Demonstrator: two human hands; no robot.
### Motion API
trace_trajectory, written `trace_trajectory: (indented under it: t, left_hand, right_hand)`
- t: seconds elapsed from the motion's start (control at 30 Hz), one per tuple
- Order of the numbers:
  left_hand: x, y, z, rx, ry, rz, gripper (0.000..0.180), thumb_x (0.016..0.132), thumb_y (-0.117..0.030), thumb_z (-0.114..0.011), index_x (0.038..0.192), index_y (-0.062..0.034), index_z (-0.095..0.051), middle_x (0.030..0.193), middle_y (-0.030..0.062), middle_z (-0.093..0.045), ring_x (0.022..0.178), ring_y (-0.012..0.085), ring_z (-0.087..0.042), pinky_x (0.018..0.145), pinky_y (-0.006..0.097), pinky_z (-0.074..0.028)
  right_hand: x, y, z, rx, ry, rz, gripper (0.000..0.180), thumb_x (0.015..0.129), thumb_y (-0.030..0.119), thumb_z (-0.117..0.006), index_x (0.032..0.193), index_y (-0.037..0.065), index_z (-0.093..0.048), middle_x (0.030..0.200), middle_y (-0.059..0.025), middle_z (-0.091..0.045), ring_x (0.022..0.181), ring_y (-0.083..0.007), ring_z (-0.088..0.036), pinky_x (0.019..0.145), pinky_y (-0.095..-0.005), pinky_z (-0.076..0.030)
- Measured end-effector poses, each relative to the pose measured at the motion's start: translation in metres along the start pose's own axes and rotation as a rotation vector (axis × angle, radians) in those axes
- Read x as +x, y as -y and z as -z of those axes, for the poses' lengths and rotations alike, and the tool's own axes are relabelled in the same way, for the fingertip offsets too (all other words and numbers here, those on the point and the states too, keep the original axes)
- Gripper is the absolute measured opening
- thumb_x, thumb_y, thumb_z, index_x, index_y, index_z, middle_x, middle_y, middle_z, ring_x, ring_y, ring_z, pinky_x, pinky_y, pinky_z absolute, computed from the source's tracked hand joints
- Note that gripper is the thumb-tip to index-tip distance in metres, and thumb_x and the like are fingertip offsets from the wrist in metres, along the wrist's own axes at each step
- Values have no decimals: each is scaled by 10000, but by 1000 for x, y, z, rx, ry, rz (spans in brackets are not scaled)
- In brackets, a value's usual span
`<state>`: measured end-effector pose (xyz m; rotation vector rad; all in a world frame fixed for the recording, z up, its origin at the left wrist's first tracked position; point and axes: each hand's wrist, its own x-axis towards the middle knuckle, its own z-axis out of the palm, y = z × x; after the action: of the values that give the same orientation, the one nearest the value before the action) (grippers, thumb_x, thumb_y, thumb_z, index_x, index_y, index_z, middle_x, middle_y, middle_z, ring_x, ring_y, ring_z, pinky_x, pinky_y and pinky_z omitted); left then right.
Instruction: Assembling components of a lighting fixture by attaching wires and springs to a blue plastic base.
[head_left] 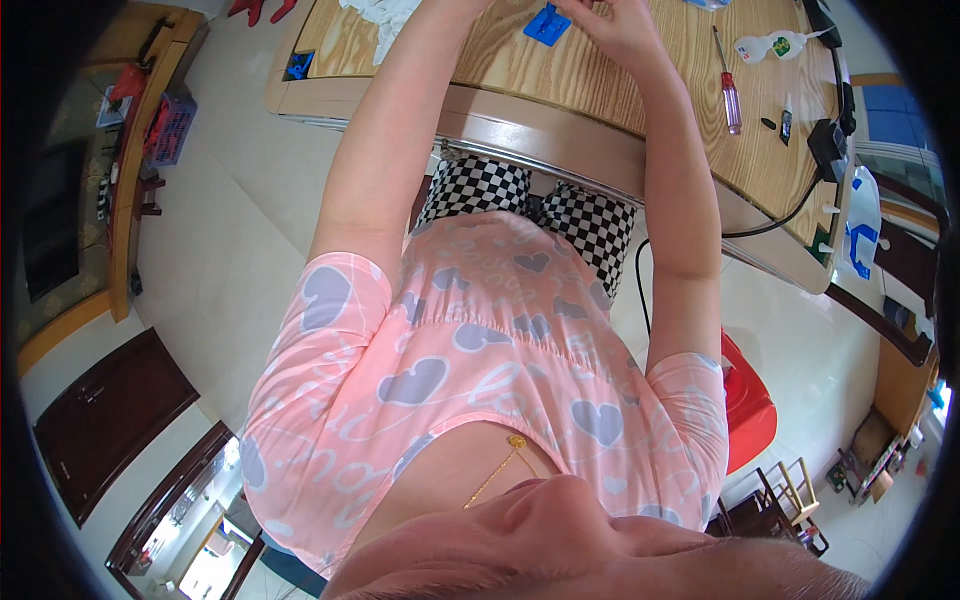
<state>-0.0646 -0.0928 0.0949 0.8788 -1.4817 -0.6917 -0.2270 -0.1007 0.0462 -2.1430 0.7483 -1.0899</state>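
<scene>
My right hand (622, 32) is at the top edge of the view, over the table. Its thumb and fingers are pinched together at the upper end of a small flat blue plastic piece (546, 27). My left forearm (405, 105) reaches up across the table, and only the heel of my left hand (468, 6) shows. The frame cuts off its fingers, so what they do is hidden. A screwdriver (730, 104) with a clear reddish handle lies to the right of my right forearm.
On the wood-grain table (640, 105) are crumpled white plastic (385, 22), a white bottle-shaped packet (782, 46), a small dark tube (785, 126) and a black adapter (828, 150). Its black cable (770, 228) hangs over the front edge. A red stool (748, 405) stands at right.
</scene>
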Motion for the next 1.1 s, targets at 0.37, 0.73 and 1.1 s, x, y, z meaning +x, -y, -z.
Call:
trace_trajectory:
  t: [0.37, 0.73, 1.1]
  left_hand:
    - [-4, -4, -1, 64, -32, -14, 164, 832, -37, -636, 981, 16, -678, 910, 47, -678, 822, 98, -607, 717, 225, -477]
    - [-6, -14, -3, 91, -51, 22, 155, 833, -48, -638, 968, 14, -679, 904, 48, -674, 806, 106, -608, 706, 229, -476]
    - [-7, -12, -1, 27, -30, 29, 132, 840, -28, -627, 952, 18, -679, 858, 24, -651, 769, 84, -587, 656, 216, -463]
  right_hand:
    - [-1, -2, -5, 1, -12, -32, 138, 800, 117, -656, 835, -6, -603, 729, -84, -561, 646, -187, -524, 597, -311, -422]
    - [-1, 4, -4, -2, -22, -115, 165, 796, 136, -670, 873, 0, -619, 725, -67, -584, 644, -158, -523, 604, -292, -429]
    - [-3, 1, -7, -18, -86, -70, 151, 810, 135, -657, 870, 2, -616, 719, -68, -587, 646, -150, -528, 600, -292, -430]
